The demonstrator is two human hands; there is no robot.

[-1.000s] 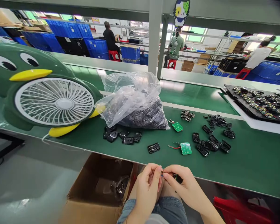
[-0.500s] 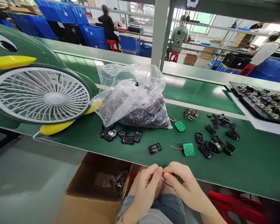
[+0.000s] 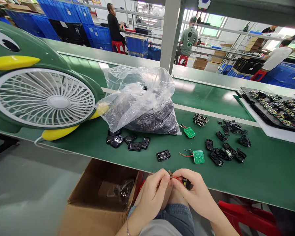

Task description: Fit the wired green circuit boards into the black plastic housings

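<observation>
Just off the table's near edge, my left hand (image 3: pixel 157 187) pinches the end of a red wire (image 3: pixel 178 178), where a small coppery piece sticks up. My right hand (image 3: pixel 193 186) is closed on the same wire and on a small dark circuit board (image 3: pixel 186 183), mostly hidden by its fingers. The two sets of fingertips nearly touch. On the table beyond them lie a black plastic shell (image 3: pixel 163 155), a green circuit board (image 3: pixel 198 157) with a red wire, and a second green board (image 3: pixel 189 132).
A plastic bag of dark parts (image 3: pixel 147 114) stands mid-table, with a green penguin-shaped fan (image 3: pixel 59 102) to its left. Black shells (image 3: pixel 134 146), small metal pieces (image 3: pixel 200 120) and a tray of assemblies (image 3: pixel 272 105) lie around. An open carton (image 3: pixel 88 186) sits below.
The red wire and the dark board now show more clearly between my hands, the coppery piece pointing up. Both hands have stayed in nearly the same place. The seated person at back left has turned their head.
</observation>
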